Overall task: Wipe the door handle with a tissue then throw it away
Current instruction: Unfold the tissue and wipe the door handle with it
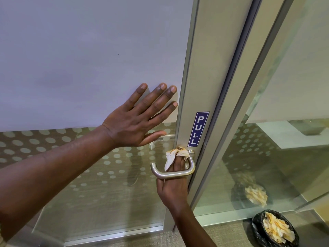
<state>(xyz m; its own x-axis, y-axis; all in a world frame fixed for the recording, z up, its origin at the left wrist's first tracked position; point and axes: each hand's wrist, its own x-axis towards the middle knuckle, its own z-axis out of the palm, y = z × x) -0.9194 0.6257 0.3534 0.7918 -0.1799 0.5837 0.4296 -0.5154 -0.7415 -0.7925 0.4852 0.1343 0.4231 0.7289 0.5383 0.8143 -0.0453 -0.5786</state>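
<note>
Behind the lever's grip bar, the right hand's fingers (178,164) are clenched on a crumpled, brown-stained tissue (173,155), pressing it against the inner face of the door handle (175,171) near its neck, while the rest of the right hand (171,190) hangs below the bar with the wrist coming up from underneath. The left hand (135,120) holds nothing; its fingers lie spread and flat on the frosted glass panel (80,59), which probably steadies the door against the rubbing. To do this step well, I would judge that the tissue should be folded to a cleaner face, wrapped round the bar rather than dabbed at one spot, and drawn along its whole length out to the curled free end, then round the neck and the rose by the frame. The handle's long axis runs roughly level, from the pivot beside the aluminium stile (199,86), just under the blue PULL sticker (198,129), toward the left, where its tip bends back to the glass. A black-lined waste bin (256,227) full of used tissues stands on the floor to the lower right, well apart from the handle.
</note>
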